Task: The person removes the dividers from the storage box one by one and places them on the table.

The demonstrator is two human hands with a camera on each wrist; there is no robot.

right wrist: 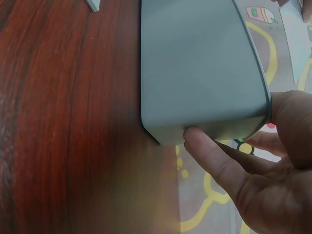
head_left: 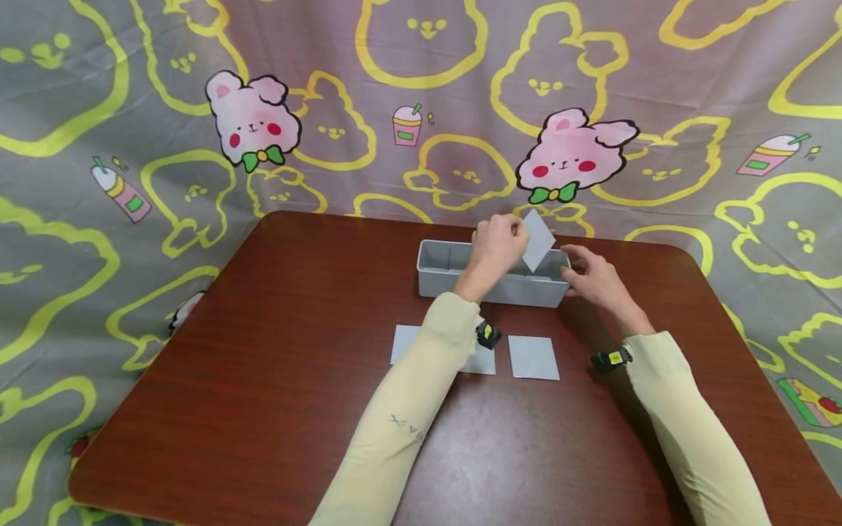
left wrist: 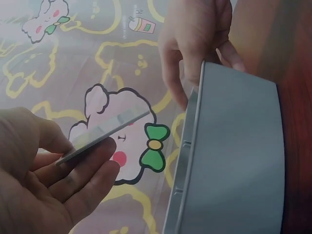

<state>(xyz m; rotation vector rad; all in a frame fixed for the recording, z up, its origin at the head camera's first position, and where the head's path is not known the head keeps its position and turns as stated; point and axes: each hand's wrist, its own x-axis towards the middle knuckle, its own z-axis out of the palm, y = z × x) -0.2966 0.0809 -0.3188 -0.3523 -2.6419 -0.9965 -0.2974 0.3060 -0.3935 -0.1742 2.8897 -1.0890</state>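
A long grey drawer organizer box stands toward the back of the table, with thin partitions inside. My left hand is above it, pinching a thin flat grey divider panel between thumb and fingers. The panel is tilted cornerwise over the right part of the box; in the left wrist view this panel appears nearly edge-on. My right hand holds the box's right end, and the right wrist view has its fingers against the end wall and at the rim.
On the table, in front of the box, lies one flat grey panel. More grey panel surface shows on both sides of the left forearm, which hides its middle. A patterned curtain hangs behind the table's back edge.
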